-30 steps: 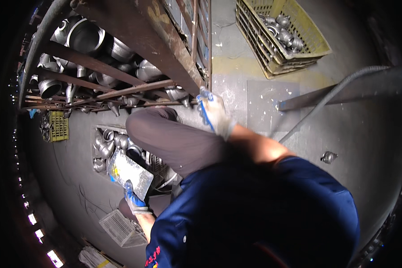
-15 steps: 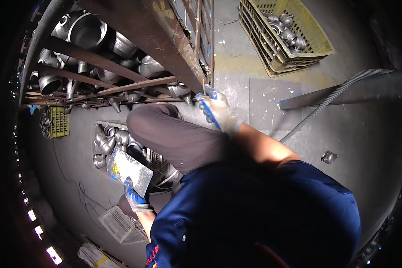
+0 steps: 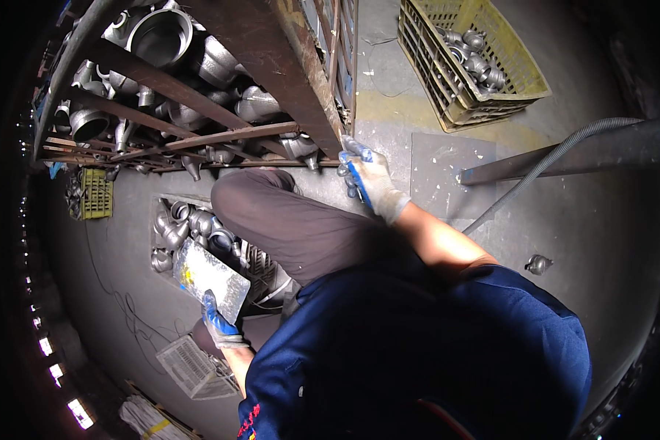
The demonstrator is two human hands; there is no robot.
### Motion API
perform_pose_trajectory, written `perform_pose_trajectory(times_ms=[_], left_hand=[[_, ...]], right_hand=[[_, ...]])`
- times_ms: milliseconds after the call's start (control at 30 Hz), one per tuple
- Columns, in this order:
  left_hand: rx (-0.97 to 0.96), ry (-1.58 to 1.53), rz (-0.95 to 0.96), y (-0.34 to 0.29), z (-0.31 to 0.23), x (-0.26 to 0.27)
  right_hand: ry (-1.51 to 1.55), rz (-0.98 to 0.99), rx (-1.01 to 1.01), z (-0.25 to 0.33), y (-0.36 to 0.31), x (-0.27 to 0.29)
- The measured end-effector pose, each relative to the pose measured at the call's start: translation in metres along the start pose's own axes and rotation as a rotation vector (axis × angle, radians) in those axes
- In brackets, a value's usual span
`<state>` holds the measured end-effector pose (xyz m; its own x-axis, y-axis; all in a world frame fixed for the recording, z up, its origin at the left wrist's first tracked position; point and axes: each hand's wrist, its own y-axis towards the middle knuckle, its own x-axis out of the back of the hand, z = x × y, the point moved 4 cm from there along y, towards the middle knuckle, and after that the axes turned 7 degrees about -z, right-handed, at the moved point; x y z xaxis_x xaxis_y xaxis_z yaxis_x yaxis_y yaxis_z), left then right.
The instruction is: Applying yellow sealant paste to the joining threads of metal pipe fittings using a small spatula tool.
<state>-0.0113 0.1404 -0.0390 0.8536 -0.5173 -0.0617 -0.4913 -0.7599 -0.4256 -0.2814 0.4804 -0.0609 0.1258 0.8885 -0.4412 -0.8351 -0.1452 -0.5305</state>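
Observation:
My left hand (image 3: 221, 324), in a blue and grey work glove, grips the lower edge of a flat, scuffed silvery sheet (image 3: 214, 277) with yellow marks, its thumb lying on top. Beneath the sheet, a crate (image 3: 156, 233) holds several grey metal pipe-like castings (image 3: 174, 233). My right hand (image 3: 372, 180), gloved the same way, is raised beside the lower corner of a rusty brown metal frame (image 3: 301, 73). Its fingers are curled and pinched; whatever they hold, if anything, is too small to make out.
Large metal castings (image 3: 161, 37) fill the barred frame at upper left. A yellow-green crate (image 3: 447, 110) with smaller castings stands at upper right. A grey corrugated hose (image 3: 557, 154) runs by a metal beam (image 3: 565, 158). One casting (image 3: 539, 264) lies on the floor at right.
My right hand has shifted slightly right and down, its lower fingers now showing more. My left hand keeps its grip on the sheet. The view has shifted a little.

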Motion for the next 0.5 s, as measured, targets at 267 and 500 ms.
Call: perform_pose_trajectory(times_ms=[267,500], left_hand=[[-0.020,0.014,-0.002,0.005,0.000,0.007],[0.003,0.054,-0.020,0.004,-0.001,0.000]], right_hand=[[0.183,-0.091,-0.325,0.011,-0.016,-0.031],[0.146,-0.161,0.016,0.012,-0.008,-0.028]])
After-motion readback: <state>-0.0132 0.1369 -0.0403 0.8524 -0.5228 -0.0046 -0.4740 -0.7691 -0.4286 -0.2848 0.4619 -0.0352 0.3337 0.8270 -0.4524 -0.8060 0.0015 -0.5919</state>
